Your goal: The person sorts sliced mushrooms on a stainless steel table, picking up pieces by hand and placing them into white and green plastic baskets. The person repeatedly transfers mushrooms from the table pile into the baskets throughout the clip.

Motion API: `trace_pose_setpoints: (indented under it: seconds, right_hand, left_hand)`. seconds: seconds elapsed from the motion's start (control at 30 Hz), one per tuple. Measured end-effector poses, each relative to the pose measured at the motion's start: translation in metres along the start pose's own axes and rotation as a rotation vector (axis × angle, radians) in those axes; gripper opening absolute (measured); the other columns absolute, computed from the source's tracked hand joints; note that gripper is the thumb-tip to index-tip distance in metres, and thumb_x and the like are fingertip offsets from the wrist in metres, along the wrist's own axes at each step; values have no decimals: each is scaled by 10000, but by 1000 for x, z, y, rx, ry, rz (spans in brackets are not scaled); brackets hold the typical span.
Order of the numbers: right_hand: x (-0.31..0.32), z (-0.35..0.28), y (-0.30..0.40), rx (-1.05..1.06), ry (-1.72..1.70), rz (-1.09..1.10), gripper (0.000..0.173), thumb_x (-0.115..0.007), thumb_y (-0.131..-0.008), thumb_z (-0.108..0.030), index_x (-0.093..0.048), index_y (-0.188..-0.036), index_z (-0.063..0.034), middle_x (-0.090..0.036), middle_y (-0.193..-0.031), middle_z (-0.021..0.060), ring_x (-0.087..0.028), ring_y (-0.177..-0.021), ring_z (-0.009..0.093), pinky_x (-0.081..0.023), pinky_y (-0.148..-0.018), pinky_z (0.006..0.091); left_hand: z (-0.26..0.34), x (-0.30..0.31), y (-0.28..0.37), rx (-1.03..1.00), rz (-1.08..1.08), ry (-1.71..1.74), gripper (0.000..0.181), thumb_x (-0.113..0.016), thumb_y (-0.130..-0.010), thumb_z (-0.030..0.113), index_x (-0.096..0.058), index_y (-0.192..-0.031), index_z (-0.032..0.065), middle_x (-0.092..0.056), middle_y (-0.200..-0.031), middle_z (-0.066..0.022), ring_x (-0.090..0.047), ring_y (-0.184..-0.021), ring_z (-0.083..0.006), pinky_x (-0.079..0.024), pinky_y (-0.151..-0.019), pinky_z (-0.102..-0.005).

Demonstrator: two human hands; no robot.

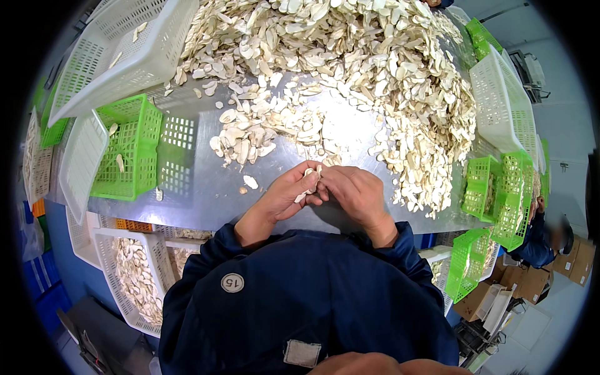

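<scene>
In front of my chest, both hands come together over the metal table (206,187). Several pale dried slices (307,182), perhaps of a mushroom or root, are gripped in my left hand (286,190), between thumb and fingers. The fingertips of my right hand (358,190) meet these slices from the side; whether they pinch one is hidden by the curled fingers. Just beyond my hands lies a loose cluster of slices (246,138). One single white slice (251,182) rests left of my left hand, beside a small brownish piece (243,190).
A large heap of slices (328,42) spreads over the table's far side and down the right. At left stand a white basket (164,56) and a green basket (147,154). More green baskets (513,201) line the right edge, near another person (534,243). Filled crates (136,281) sit below.
</scene>
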State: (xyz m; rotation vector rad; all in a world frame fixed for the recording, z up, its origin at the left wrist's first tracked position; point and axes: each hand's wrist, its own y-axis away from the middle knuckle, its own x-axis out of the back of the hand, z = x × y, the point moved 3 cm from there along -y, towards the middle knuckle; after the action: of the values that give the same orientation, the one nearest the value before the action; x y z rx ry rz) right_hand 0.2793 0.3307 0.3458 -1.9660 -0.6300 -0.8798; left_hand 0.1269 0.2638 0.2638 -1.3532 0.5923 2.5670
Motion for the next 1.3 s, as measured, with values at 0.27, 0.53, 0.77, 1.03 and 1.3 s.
trace_pose_setpoints:
  seconds: [0.27,0.53,0.77,1.03,1.3]
  right_hand:
    - [2,4,-8,88,12,-73,380,-704,-744,-106,-705,-1124,-94,-718,-991,35,-706,-813,199,-571,-646,295]
    - [2,4,-9,67,-50,-70,300,-737,-752,-103,-716,-1050,-83,-720,-974,38,-696,-779,194,-566,-627,299]
    - [0,-1,-10,2,-82,-50,217,-767,-793,-120,-723,-1004,-87,-717,-927,36,-689,-759,202,-559,-623,308]
    - [-4,-1,-8,-73,-122,-163,148,-792,-803,-150,-697,-910,-114,-703,-883,24,-684,-760,213,-548,-625,319]
    - [11,19,0,-537,-335,-45,128,-773,-839,-155,-705,-912,-76,-719,-828,51,-679,-706,262,-557,-641,334]
  left_hand:
    - [4,-13,0,-19,33,-112,418,-356,-1121,374,-512,-1297,29,-639,-1005,-116,-651,-886,-178,-565,-777,-288]
    - [-7,1,-4,-7,-39,-242,594,-227,-1124,457,-610,-1137,3,-661,-929,-136,-646,-774,-192,-525,-692,-297]
    - [-11,4,-4,7,-32,-286,638,-208,-1121,480,-631,-1094,3,-665,-853,-118,-636,-710,-173,-501,-685,-288]
    - [-3,-3,-1,26,-60,-309,658,-219,-1111,516,-626,-1129,-1,-662,-824,-111,-616,-667,-159,-493,-609,-273]
    - [0,-4,-5,59,11,4,708,-265,-1089,562,-457,-1460,-9,-644,-924,-73,-581,-643,-111,-425,-444,-211]
